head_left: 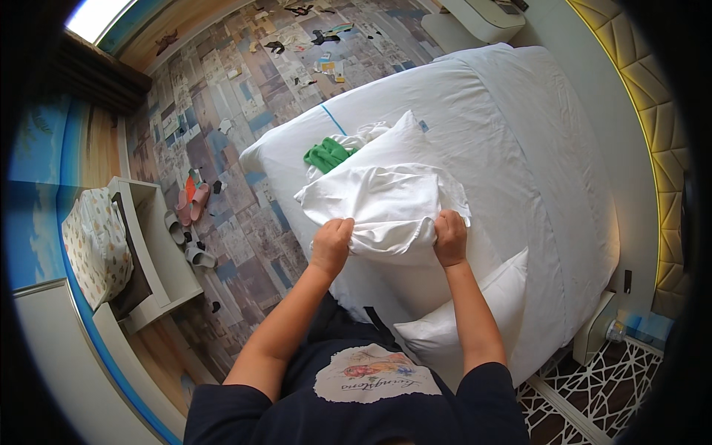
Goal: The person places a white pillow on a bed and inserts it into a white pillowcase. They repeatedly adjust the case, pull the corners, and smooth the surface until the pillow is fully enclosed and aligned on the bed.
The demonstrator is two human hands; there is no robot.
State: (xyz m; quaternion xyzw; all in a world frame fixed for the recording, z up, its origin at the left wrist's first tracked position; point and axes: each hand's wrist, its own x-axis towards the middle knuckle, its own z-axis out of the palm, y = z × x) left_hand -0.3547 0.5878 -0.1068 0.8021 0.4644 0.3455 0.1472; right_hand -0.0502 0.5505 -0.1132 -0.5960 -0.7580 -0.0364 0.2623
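Between my two hands stretches a piece of white cloth point(386, 196), held by its near edge above the bed point(482, 119). My left hand point(333, 241) is closed on its left corner, and my right hand point(450, 236) grips the right one. The cloth's middle is loose and wrinkled, with its near edge folded over. Whether it is a garment or a pillowcase, I cannot tell. A white pillow point(404, 137) lies just beyond it, partly covered. To the left of that pillow sits a crumpled green cloth point(326, 154) beside more bunched white fabric point(363, 136).
Another white pillow point(482, 308) rests by my right forearm. Pink slippers point(194, 202), grey slippers point(199, 256) and scattered small items point(326, 67) lie on the patterned floor. At the left stands a white shelf unit point(152, 245) with a patterned bag point(95, 241) on it.
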